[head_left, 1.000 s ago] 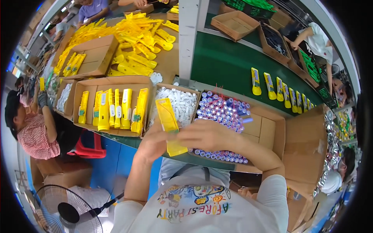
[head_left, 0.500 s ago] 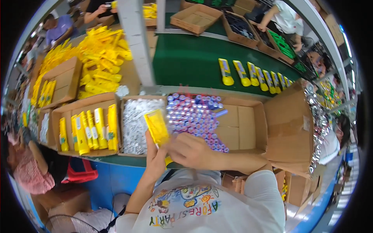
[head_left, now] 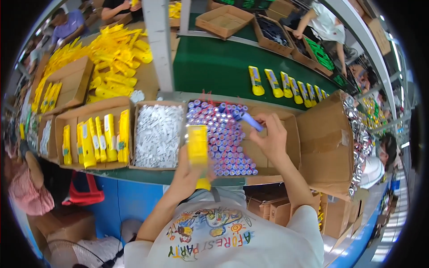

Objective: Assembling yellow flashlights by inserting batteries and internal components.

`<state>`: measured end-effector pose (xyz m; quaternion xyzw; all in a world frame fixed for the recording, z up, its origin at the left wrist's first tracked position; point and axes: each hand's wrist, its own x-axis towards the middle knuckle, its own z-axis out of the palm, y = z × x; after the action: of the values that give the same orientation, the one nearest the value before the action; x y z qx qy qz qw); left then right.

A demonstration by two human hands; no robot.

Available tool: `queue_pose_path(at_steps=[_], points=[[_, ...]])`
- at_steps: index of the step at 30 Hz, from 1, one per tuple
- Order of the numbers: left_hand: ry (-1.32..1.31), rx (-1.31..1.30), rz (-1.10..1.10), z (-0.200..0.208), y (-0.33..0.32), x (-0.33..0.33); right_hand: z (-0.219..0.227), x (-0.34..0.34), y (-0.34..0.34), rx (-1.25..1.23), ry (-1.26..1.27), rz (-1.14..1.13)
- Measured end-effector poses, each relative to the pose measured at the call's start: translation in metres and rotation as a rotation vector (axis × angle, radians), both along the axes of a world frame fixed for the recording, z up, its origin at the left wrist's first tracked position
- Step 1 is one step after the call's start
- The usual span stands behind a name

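My left hand (head_left: 181,179) is closed around a yellow plastic flashlight body (head_left: 197,144), held upright and slightly blurred in front of the batteries. Its rounded yellow end shows below the hand. My right hand (head_left: 274,140) pinches a blue-purple cylindrical battery (head_left: 251,121) between thumb and fingers, tilted over the right edge of the battery stack. Beneath both hands, many purple batteries (head_left: 228,156) stand packed on end in a cardboard box (head_left: 291,147), with thin red wires or strips at their far side.
Left of the batteries sit a box of small metal pieces (head_left: 158,136) and a box of yellow flashlights (head_left: 109,134). A large carton (head_left: 324,147) with silvery parts stands to the right. Beyond, flashlights (head_left: 273,82) line a green belt (head_left: 210,67); a metal post (head_left: 160,49) rises there. Other people work around.
My right hand has moved from beside the flashlight body rightward to the battery box and now holds a battery. My left hand has shifted slightly right, turning the flashlight body more upright.
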<state>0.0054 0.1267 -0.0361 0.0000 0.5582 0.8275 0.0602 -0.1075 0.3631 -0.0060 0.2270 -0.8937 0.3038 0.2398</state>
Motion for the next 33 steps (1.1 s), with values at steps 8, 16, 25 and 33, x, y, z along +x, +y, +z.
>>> queue_pose_path(at_steps=[8,16,25,33], points=[[-0.066,-0.028,-0.064,-0.007,-0.001,-0.003,0.029,0.04,-0.075,0.381,0.324,0.666],[-0.08,0.037,0.058,0.0,-0.046,0.004,0.009,0.024,-0.116,0.376,0.119,0.886],[-0.221,0.241,0.477,-0.001,-0.106,0.012,-0.042,-0.067,-0.201,0.536,0.065,0.771],[-0.191,0.303,0.355,-0.005,-0.088,0.017,-0.02,-0.069,-0.196,0.104,-0.141,0.91]])
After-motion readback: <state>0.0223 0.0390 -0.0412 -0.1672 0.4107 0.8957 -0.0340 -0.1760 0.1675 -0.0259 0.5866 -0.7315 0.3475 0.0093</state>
